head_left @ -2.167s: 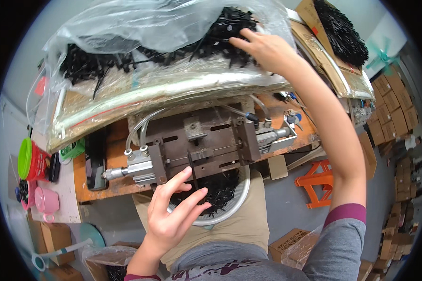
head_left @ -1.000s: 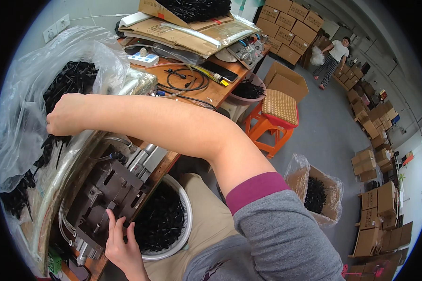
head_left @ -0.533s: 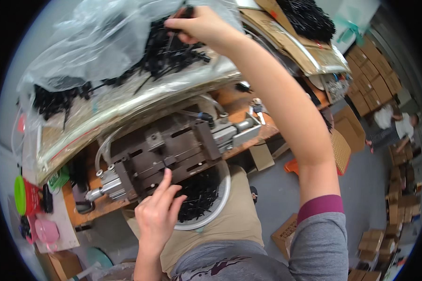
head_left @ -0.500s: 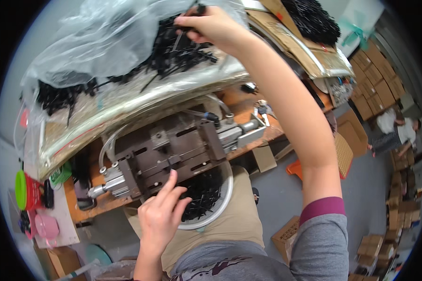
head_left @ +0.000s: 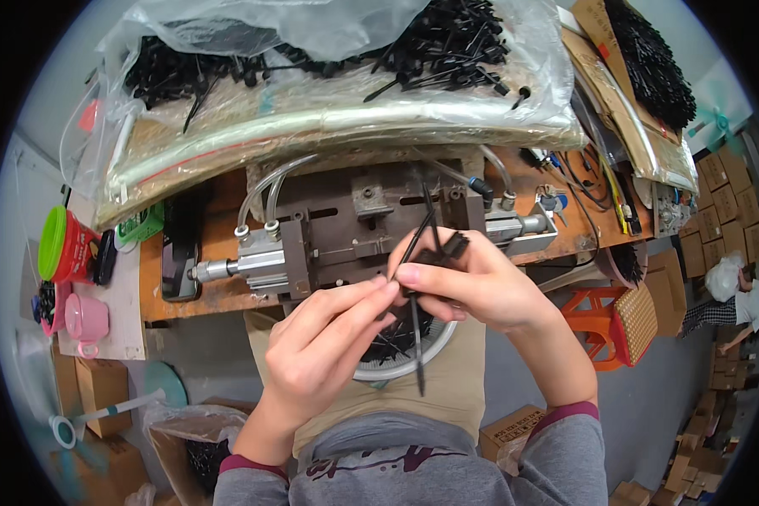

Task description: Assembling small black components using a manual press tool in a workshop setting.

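Note:
Above my lap, both hands meet in front of a dark metal clamping fixture point(head_left: 341, 249). My right hand point(head_left: 502, 291) is closed around a few black cable ties point(head_left: 419, 350) with blocky heads; one long strap hangs down below the fingers and others stick up. Thumb and fingertips of my left hand point(head_left: 312, 341) pinch the end of a tie at the right thumb. Just where the left fingertips grip is partly hidden. Under the hands, a round white basket point(head_left: 411, 369) holds many black pieces.
A plastic-covered tray point(head_left: 312, 122) heaped with black ties point(head_left: 455, 46) lies beyond the fixture. Air cylinders point(head_left: 261, 261) and clear hoses flank the fixture. A phone point(head_left: 180, 261), pink cup point(head_left: 87, 319) and red tub are left; an orange stool point(head_left: 594, 325) stands right.
My right hand has come back from the heap of ties to the middle, bringing several. My left hand has left the fixture and now meets it. The view has shifted.

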Motion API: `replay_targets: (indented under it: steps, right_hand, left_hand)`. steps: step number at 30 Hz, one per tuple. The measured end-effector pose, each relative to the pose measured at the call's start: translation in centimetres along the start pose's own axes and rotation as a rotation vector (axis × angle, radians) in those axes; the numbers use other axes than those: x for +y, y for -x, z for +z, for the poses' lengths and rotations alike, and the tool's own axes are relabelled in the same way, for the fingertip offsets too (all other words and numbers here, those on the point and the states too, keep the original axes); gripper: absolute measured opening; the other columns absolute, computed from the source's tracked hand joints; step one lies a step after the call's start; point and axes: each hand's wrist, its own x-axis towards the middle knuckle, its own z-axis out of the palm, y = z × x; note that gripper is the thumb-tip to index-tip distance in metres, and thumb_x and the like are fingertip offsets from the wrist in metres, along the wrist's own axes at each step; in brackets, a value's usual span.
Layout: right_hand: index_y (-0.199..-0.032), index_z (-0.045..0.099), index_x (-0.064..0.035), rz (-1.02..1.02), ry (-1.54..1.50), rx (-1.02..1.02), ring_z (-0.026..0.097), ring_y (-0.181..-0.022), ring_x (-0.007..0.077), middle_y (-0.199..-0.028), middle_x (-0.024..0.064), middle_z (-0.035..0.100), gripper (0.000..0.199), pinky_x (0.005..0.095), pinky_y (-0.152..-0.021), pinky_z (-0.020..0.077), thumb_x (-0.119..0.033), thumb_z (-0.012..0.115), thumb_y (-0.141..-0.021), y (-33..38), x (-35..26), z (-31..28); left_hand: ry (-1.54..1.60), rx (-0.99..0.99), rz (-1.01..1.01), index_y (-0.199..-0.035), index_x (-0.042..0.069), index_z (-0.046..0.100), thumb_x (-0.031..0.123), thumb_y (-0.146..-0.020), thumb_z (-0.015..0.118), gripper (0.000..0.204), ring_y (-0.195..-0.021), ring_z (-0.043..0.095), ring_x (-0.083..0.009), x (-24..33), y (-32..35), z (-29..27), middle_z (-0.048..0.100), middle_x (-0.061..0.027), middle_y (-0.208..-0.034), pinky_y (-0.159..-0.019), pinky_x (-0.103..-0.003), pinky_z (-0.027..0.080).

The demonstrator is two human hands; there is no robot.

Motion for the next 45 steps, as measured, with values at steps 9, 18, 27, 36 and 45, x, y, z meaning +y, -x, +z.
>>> replay_targets:
  steps: [9, 18, 27, 36, 45]
  right_hand:
    - [-0.108, 0.063, 0.0033, -0.239, -0.19, 0.37, 0.048, -0.058, 0.0038, -0.092, 0.0112, 0.066, 0.019, 0.0189, -0.05, 0.0374, -0.012, 0.057, -0.097, 2.5, 2.6, 0.4]
    - [-0.114, 0.058, 0.0065, -0.621, 0.01, 0.733, 0.058, -0.066, 0.0109, -0.108, 0.0182, 0.064, 0.021, 0.0233, -0.056, 0.0482, -0.005, 0.055, -0.097, 3.5, 4.3, 1.4]
    - [-0.113, 0.06, 0.0032, -0.922, 0.754, 0.928, 0.066, -0.078, 0.0208, -0.114, 0.0196, 0.059, 0.026, 0.0269, -0.065, 0.0577, 0.008, 0.061, -0.087, 4.1, 6.9, 2.5]
    - [-0.115, 0.063, 0.0057, -0.991, 0.828, 0.604, 0.069, -0.095, 0.0274, -0.115, 0.0226, 0.064, 0.04, 0.0321, -0.076, 0.0585, 0.015, 0.068, -0.077, 2.4, 7.7, 4.2]
    - [-0.11, 0.05, 0.0046, -0.769, 0.053, 0.584, 0.063, -0.062, 0.0174, -0.102, 0.0235, 0.064, 0.016, 0.027, -0.054, 0.0527, -0.002, 0.054, -0.096, 3.6, 7.7, 2.7]
  left_hand:
    - [-0.284, -0.069, -0.053, -0.093, 0.0, 0.069, 0.004, -0.066, 0.076, 0.028, -0.083, 0.065, -0.0227, -1.5, 2.1, 2.2, 0.068, -0.0112, -0.114, -0.07, -0.032, 0.053]
    - [-0.414, -0.129, -0.046, -0.091, 0.004, 0.07, 0.009, -0.066, 0.078, 0.028, -0.068, 0.065, -0.0165, -2.5, 2.0, 4.1, 0.068, -0.0098, -0.118, -0.063, -0.028, 0.049]
    - [-0.227, -0.102, -0.145, -0.101, 0.001, 0.07, 0.006, -0.069, 0.08, 0.034, -0.071, 0.067, -0.0155, -1.6, 2.0, 3.6, 0.068, -0.0141, -0.117, -0.068, -0.028, 0.052]
    - [0.348, -0.002, -0.32, -0.108, -0.002, 0.069, 0.004, -0.065, 0.085, 0.046, -0.1, 0.067, -0.0263, 1.2, 0.8, 1.8, 0.07, -0.0163, -0.108, -0.085, -0.035, 0.055]
    - [0.025, -0.034, -0.211, -0.098, 0.0, 0.071, 0.005, -0.063, 0.084, 0.037, -0.096, 0.067, -0.0249, -0.8, 2.2, 2.4, 0.068, -0.0157, -0.113, -0.083, -0.034, 0.055]
